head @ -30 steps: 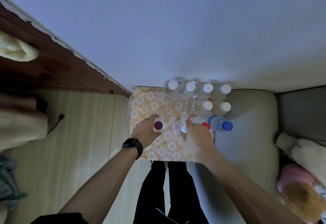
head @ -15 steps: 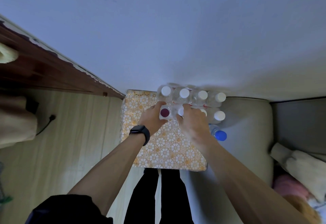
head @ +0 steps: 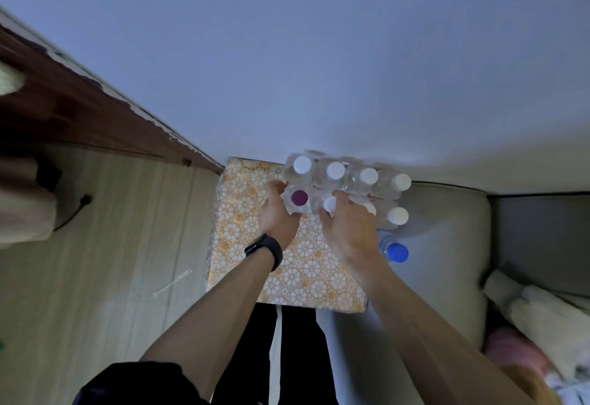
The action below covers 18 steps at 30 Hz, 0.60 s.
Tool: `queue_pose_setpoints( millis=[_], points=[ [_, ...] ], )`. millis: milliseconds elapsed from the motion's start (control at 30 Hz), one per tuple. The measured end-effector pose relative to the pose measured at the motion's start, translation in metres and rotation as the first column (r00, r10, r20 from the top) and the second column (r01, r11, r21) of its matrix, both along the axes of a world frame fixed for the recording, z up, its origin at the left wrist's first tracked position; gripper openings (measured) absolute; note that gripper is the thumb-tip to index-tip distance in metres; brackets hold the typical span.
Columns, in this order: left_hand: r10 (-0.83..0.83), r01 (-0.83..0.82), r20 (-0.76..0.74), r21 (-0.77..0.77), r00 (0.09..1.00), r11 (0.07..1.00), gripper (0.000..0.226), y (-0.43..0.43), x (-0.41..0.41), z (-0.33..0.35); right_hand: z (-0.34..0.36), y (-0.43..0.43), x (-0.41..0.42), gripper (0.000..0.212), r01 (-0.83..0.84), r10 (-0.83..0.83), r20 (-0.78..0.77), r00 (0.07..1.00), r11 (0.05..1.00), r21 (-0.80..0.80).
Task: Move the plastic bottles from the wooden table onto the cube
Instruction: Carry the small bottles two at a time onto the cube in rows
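The cube (head: 287,270) has an orange and white flower-patterned top. Several clear plastic bottles with white caps (head: 335,170) stand in rows along its far edge by the wall. My left hand (head: 277,213), with a black watch on the wrist, grips a clear bottle with a purple cap (head: 299,197) in the second row. My right hand (head: 348,229) grips a white-capped bottle (head: 329,203) just to its right. A blue-capped bottle (head: 396,251) stands at the cube's right side. The wooden table is out of view.
A grey cushioned seat (head: 447,245) adjoins the cube on the right, with pale and pink cloth (head: 542,325) at far right. Light wood floor (head: 111,261) lies left, with a dark wooden board (head: 79,111) along the wall and a thin white stick (head: 172,283).
Both hands have pushed their bottles from the cube's middle toward the far edge, into the second row beside the other bottles. The view has tilted slightly.
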<state>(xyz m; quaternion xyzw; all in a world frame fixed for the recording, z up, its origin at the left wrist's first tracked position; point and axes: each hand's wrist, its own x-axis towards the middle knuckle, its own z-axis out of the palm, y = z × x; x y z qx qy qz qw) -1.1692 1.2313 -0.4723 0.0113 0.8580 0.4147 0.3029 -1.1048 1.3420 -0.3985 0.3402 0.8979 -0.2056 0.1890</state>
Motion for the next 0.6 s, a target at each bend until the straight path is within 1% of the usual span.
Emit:
queue_pose_setpoints(
  millis=[100,200,300,367,500,600],
  points=[
    [-0.046,0.047,0.050,-0.027,0.998,0.999,0.079,0.000,-0.003,0.002,0.001,0.000,-0.003,0.039,-0.012,0.012,0.022,1.000,1.000,-0.002],
    [-0.108,0.113,0.070,-0.072,0.992,0.991,0.073,0.002,-0.006,0.000,0.002,0.000,-0.005,0.037,-0.009,0.009,0.040,0.999,1.000,0.013],
    [-0.095,0.102,0.084,-0.084,0.992,0.991,0.071,0.003,-0.009,-0.004,0.001,0.000,-0.004,0.037,-0.014,0.014,0.035,0.999,1.000,0.024],
    [-0.106,0.114,0.105,-0.071,0.989,0.991,0.079,0.003,-0.007,-0.005,0.000,-0.001,-0.003,0.038,-0.011,0.010,0.029,1.000,1.000,0.023],
    [-0.184,0.184,0.124,0.007,0.975,0.983,0.097,-0.002,-0.012,0.001,0.002,-0.003,-0.001,0.040,-0.029,0.028,0.031,0.999,0.999,0.025],
    [-0.234,0.235,0.116,0.005,0.965,0.972,0.097,-0.007,-0.016,0.009,0.014,-0.004,0.003,0.039,-0.048,0.047,0.027,0.999,0.998,0.028]
  ],
)
